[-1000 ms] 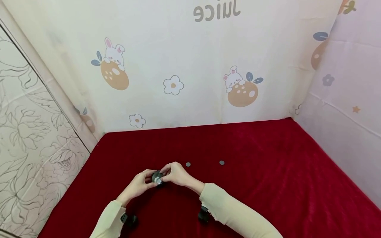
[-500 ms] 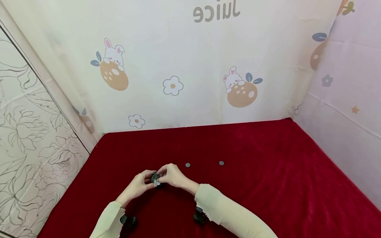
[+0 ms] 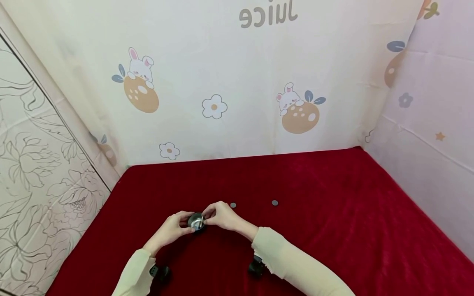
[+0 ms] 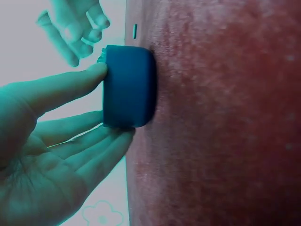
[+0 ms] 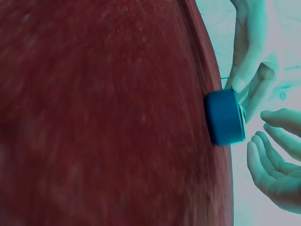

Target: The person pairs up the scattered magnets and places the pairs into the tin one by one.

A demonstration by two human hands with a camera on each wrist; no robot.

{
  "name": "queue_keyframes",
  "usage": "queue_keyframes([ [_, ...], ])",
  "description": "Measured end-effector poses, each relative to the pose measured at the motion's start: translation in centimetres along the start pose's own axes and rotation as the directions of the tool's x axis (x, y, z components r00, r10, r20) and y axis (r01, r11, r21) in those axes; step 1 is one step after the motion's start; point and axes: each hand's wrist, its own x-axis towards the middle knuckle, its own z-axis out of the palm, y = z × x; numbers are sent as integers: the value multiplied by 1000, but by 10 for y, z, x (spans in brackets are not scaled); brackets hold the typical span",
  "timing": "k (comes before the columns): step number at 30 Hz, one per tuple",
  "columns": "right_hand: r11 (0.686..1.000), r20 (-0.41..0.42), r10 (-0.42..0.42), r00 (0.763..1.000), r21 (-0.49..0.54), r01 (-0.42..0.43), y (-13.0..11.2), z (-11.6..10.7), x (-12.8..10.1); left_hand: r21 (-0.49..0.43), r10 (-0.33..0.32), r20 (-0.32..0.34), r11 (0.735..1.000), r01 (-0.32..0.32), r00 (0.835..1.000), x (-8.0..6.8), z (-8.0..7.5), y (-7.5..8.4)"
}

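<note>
A small round dark bowl (image 3: 194,223) with a shiny inside sits on the red cloth; its outer wall looks blue in the left wrist view. My left hand (image 3: 172,229) grips it from the left, the thumb on one side and the fingers on the other. Inside, toward the right of the bowl, a thin pale piece (image 3: 201,222) shows; its kind is too small to make out. My right hand (image 3: 222,216) hovers by the bowl's right side, fingers loosely bent. In the right wrist view, the right hand (image 5: 282,174) stands apart from the bowl (image 5: 223,117) with nothing between its fingers.
Behind the right hand lie two flat grey discs, one disc (image 3: 233,205) close by and another disc (image 3: 275,203) farther right. Red cloth (image 3: 314,185) covers the table. A printed white curtain (image 3: 244,123) rises along the back edge.
The right hand's fingertips were over the bowl, at a small shiny piece; they have drawn back to the right. More of the bowl's inside shows. The left hand keeps its grip.
</note>
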Motion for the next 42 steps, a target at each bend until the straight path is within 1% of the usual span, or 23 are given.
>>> queue_keyframes([
  [2,1000,10,-9,1000,-18,9,2,-6,-3,24,-16,-15,1000,16,1000,1,0,3],
  [7,998,34,-22,999,-54,24,10,-23,-12,71,-70,-89,995,77,994,6,2,14],
  [10,998,37,-17,999,-55,19,15,-34,-17,90,-71,-112,993,82,991,10,5,19],
  [14,997,25,-2,1000,-80,4,22,-46,-24,89,-52,-117,994,62,992,19,10,25],
  [22,992,-4,41,999,-121,-41,33,-71,-39,73,4,-93,997,3,996,38,22,36],
  [29,979,-52,33,998,-198,-42,45,-95,-52,54,60,-53,997,-58,997,53,34,46],
  [32,976,-73,40,997,-211,-54,48,-104,-57,66,89,-33,994,-87,996,61,40,50],
  [37,967,-103,55,993,-242,-79,56,-119,-63,79,108,-8,991,-107,994,75,50,55],
  [42,959,-127,82,988,-261,-113,65,-130,-69,79,110,-7,991,-109,994,86,58,58],
])
